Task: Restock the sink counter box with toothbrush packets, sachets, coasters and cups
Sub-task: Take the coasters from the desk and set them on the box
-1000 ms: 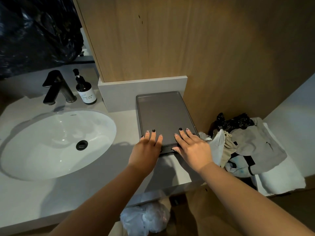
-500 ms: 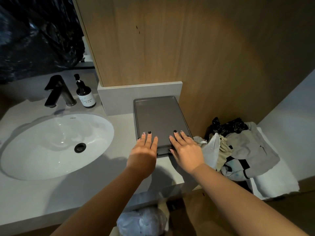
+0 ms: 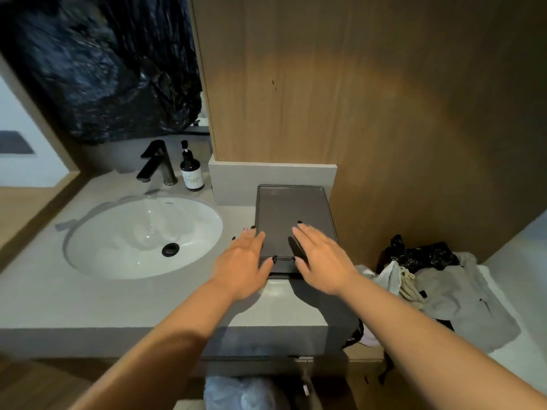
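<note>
One box, one sink, one tap, one bottle — and two hands, left hand, right hand.

No text here can be read. The dark pump bottle, just right of the faucet, carries a white label with a small mark and a line of print, too blurred to make out. A tiny mark on the sink basin, near its back rim, is also illegible.

My 2 hands cover the near edge of the box, whose closed lid hides its contents. The black plastic above the sink is blurred, perhaps a bag.
</note>
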The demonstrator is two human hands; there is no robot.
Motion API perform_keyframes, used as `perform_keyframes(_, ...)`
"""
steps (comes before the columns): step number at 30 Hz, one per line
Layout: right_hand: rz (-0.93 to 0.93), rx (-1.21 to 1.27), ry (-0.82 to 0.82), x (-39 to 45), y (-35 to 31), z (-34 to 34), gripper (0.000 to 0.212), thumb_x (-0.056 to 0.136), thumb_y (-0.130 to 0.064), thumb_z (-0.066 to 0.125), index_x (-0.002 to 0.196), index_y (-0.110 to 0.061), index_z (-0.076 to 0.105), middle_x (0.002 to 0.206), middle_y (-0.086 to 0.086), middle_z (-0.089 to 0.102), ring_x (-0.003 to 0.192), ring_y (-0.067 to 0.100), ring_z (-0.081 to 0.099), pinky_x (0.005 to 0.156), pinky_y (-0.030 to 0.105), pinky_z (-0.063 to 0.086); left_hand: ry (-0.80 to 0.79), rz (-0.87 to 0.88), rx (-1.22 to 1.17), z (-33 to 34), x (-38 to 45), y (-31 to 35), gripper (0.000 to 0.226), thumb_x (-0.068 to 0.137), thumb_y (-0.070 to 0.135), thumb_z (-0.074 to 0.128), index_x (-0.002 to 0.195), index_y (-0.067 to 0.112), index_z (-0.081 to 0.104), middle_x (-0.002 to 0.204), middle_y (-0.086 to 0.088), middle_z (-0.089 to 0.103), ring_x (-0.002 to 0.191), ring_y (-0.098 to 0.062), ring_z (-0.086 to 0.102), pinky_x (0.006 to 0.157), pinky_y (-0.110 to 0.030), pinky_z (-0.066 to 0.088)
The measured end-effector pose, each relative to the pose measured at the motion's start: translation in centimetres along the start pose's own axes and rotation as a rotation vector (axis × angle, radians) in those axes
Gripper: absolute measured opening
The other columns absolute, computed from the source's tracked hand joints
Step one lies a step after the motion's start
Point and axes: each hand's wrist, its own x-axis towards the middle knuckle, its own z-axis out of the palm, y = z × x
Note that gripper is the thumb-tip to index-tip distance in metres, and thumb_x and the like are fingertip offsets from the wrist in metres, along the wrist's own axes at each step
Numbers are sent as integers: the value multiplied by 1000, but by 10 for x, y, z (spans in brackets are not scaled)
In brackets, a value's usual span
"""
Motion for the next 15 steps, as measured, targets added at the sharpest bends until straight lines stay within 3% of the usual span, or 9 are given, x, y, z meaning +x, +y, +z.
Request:
perform_keyframes(6, -137, 53, -109, 21, -43, -5, 78, 92, -40, 52, 153, -15, 10, 162, 4, 6, 149, 21, 4, 118, 33, 10, 19, -107, -105, -29, -49, -30, 70, 98, 50, 38, 154, 19, 9, 163, -3, 3, 149, -15, 1, 120, -34, 12)
perform_keyframes(15, -279, 66, -168, 43, -170, 5, 90, 88, -50, 53, 153, -17, 1, 162, 6, -3, 149, 22, -3, 118, 35, 5, 94, -300, -93, -67, -137, -116, 74, 97, 54, 35, 155, 18, 5, 163, -3, -4, 149, -17, -2, 121, -36, 7)
